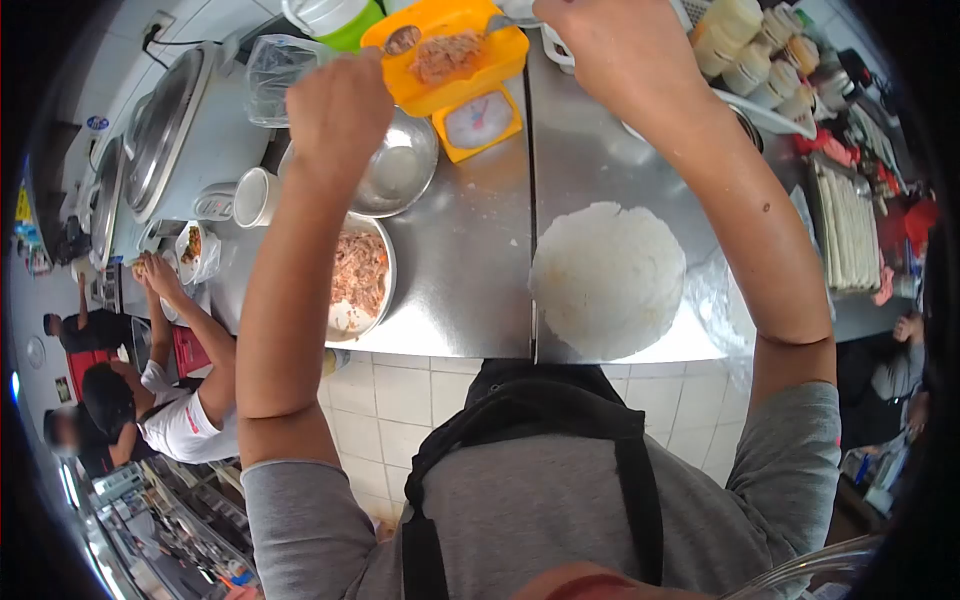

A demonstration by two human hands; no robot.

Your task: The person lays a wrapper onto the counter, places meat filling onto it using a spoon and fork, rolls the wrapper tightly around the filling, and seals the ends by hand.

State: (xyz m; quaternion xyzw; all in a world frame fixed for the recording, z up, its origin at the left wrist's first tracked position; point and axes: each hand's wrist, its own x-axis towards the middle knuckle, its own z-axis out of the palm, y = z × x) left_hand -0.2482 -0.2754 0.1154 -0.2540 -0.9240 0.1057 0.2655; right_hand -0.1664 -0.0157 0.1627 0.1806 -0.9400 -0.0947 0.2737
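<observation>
Head view: gripping spoon (402, 40) over tray (502, 58) with left hand (342, 108), eleven o'clock; cannot tell grip of right hand (608, 45), one o'clock.

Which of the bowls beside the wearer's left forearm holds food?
The bowl nearer the counter edge holds shredded food; the shiny bowl behind shows bare metal.

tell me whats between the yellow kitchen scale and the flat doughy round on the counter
In the head view, nothing stands between the yellow kitchen scale and the flat doughy round: just bare steel countertop, crossed by a dark seam.
</observation>
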